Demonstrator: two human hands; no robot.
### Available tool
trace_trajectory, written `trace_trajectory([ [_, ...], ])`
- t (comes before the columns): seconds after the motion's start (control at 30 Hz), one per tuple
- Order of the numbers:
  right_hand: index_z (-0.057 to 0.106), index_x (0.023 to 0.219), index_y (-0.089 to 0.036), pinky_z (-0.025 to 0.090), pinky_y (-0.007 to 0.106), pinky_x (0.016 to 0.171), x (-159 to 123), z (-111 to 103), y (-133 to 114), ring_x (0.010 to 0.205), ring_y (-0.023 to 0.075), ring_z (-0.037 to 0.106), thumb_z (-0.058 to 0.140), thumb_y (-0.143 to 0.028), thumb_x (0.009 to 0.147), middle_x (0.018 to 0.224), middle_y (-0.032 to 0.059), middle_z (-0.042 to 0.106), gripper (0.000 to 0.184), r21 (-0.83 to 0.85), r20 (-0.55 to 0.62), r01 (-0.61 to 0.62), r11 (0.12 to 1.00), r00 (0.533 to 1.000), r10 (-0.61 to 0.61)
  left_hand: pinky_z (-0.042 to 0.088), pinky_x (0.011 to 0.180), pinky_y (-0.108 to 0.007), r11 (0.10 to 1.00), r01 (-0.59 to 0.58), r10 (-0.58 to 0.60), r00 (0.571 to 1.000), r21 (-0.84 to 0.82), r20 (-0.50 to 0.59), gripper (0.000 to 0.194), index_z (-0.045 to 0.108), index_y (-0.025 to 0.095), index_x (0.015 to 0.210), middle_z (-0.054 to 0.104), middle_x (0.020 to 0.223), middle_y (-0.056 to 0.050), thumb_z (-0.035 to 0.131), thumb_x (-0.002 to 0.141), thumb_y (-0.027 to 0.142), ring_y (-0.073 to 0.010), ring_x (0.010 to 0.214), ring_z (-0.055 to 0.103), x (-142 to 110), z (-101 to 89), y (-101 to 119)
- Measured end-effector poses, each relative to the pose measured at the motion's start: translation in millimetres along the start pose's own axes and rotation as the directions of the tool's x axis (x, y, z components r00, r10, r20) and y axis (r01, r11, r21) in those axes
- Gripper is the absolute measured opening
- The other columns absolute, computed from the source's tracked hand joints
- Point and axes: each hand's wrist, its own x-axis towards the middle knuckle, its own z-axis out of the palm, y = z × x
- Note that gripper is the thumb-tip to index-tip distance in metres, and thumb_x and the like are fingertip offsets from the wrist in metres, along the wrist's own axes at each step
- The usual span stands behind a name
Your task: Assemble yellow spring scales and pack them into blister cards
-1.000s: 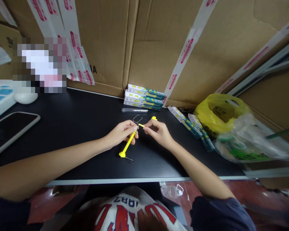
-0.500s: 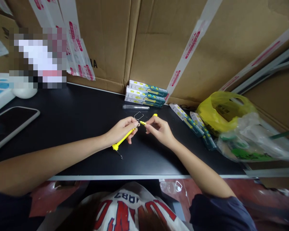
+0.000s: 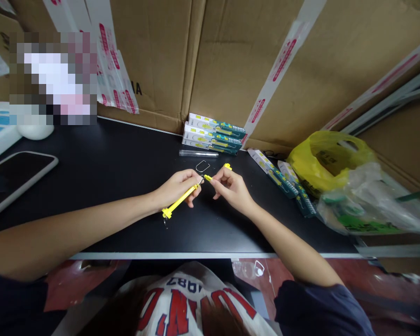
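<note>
My left hand (image 3: 178, 190) is closed around a slim yellow spring scale (image 3: 178, 203), held slanting above the black table. A thin metal hook (image 3: 166, 223) hangs from its lower end. My right hand (image 3: 235, 190) pinches a small yellow piece (image 3: 207, 178) at the scale's upper end, where a bit of metal wire meets it. Whether the two are joined I cannot tell. Just behind the right fingers shows a yellow part (image 3: 227, 166), mostly hidden by them. On the table beyond my hands lies a bent wire loop (image 3: 203, 166).
Printed boxes (image 3: 213, 135) are stacked against the cardboard, with a clear tube (image 3: 198, 153) in front. Two more boxes (image 3: 273, 172) lie at the right, beside a yellow plastic bag (image 3: 301, 156) and a clear bag (image 3: 357, 205). A phone (image 3: 17, 179) lies far left.
The lower end of the spring scale and its hook have swung slightly left. Both hands keep their grip in nearly the same place. The view has shifted a little.
</note>
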Motion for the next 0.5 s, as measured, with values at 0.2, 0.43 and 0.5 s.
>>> trace_trajectory([
  [0.2, 0.052, 0.076, -0.017, 0.053, 0.019, 0.043, -0.6, -0.3, 0.9, 0.049, 0.0064, 0.053, 0.064, -0.040, 0.083, 0.064, -0.0047, 0.050, 0.028, -0.010, 0.003, 0.028, 1.000, 1.000, -0.028, 0.050, 0.040, -0.020, 1.000, 0.008, -0.008, 1.000, 0.012, -0.013, 0.014, 0.051, 0.015, 0.081, 0.053, 0.054, 0.005, 0.051, 0.090, 0.027, -0.0065, 0.040, 0.050, -0.6, 0.0, 1.0],
  [0.43, 0.053, 0.077, -0.016, 0.054, 0.019, 0.044, -1.1, -1.7, 4.4, 0.050, 0.0062, 0.051, 0.064, -0.039, 0.083, 0.067, -0.0036, 0.052, 0.026, -0.031, 0.026, 0.031, 0.999, 0.999, -0.030, 0.050, 0.040, -0.020, 1.000, -0.006, 0.006, 1.000, 0.021, -0.017, 0.015, 0.051, 0.015, 0.080, 0.054, 0.055, 0.005, 0.052, 0.089, 0.027, -0.0066, 0.041, 0.051, -0.3, -0.7, -0.4],
  [0.5, 0.053, 0.077, -0.016, 0.055, 0.019, 0.044, -1.2, -1.9, 4.5, 0.050, 0.0060, 0.051, 0.064, -0.039, 0.083, 0.068, -0.0034, 0.053, 0.026, -0.036, 0.032, 0.029, 0.999, 0.999, -0.028, 0.051, 0.040, -0.020, 1.000, -0.010, 0.011, 1.000, 0.025, -0.019, 0.015, 0.050, 0.015, 0.079, 0.054, 0.055, 0.005, 0.052, 0.089, 0.026, -0.0066, 0.041, 0.050, 0.0, -1.0, -0.5],
])
